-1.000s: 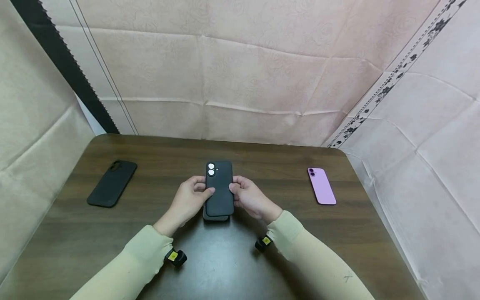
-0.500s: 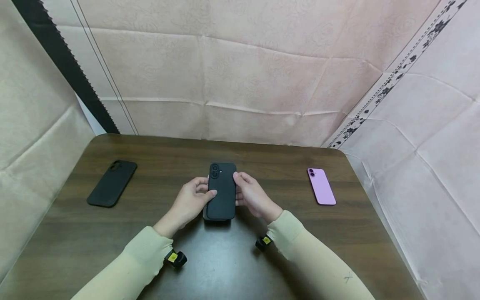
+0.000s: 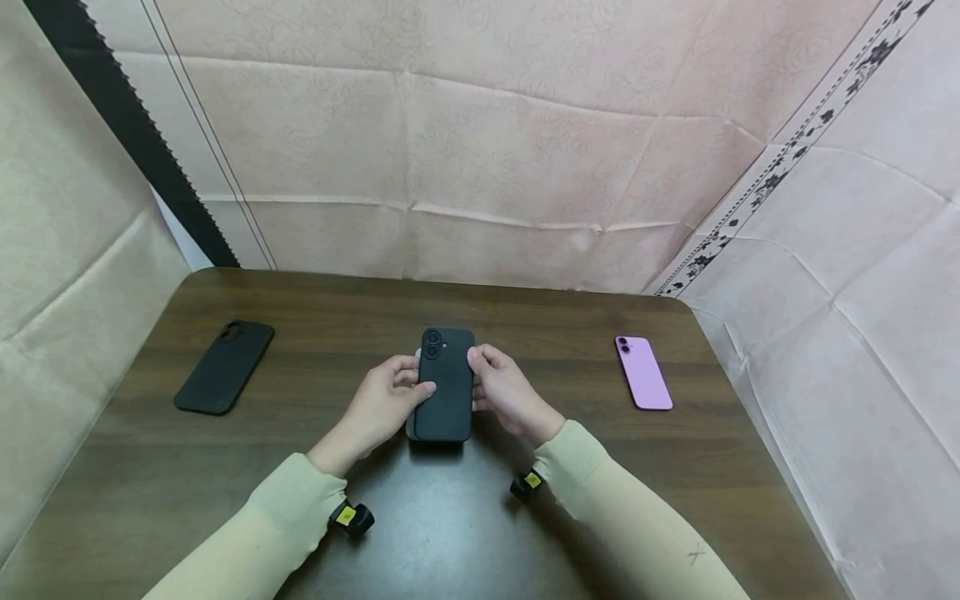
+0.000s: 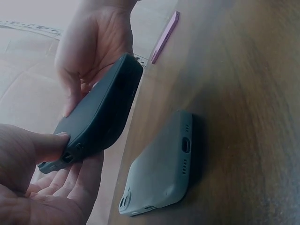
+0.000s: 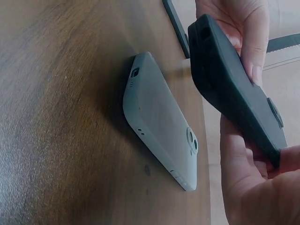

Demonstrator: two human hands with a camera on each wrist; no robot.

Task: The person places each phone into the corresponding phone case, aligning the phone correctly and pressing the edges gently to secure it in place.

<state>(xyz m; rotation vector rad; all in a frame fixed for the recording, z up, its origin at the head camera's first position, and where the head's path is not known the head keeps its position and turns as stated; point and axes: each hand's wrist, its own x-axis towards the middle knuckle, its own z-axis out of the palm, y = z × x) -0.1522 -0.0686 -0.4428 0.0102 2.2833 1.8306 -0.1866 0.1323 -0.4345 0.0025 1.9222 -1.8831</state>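
A black phone [image 3: 446, 383], seemingly in a case, is held back up above the table, with two dark camera rings at its top left. My left hand [image 3: 382, 398] grips its left edge, thumb on the back and fingers below. On the opposite edge, my right hand [image 3: 510, 396] pinches near the upper part. Both wrist views show the black phone [image 4: 105, 110] tilted and apart from the tabletop. Below it lies a grey-green phone [image 5: 154, 103] with a charging port at its end; from the head only a sliver shows.
On the brown wooden table [image 3: 330, 317], a black phone or phone case [image 3: 225, 367] lies at the left. A purple phone [image 3: 643, 372] lies at the right, camera side up. Pale cloth [image 3: 480, 167] hangs behind the table and at both sides.
The black phone has shifted slightly right and toward me. Its camera circles looked white and now look dark. My right thumb has moved up along the edge; the other phones have stayed put.
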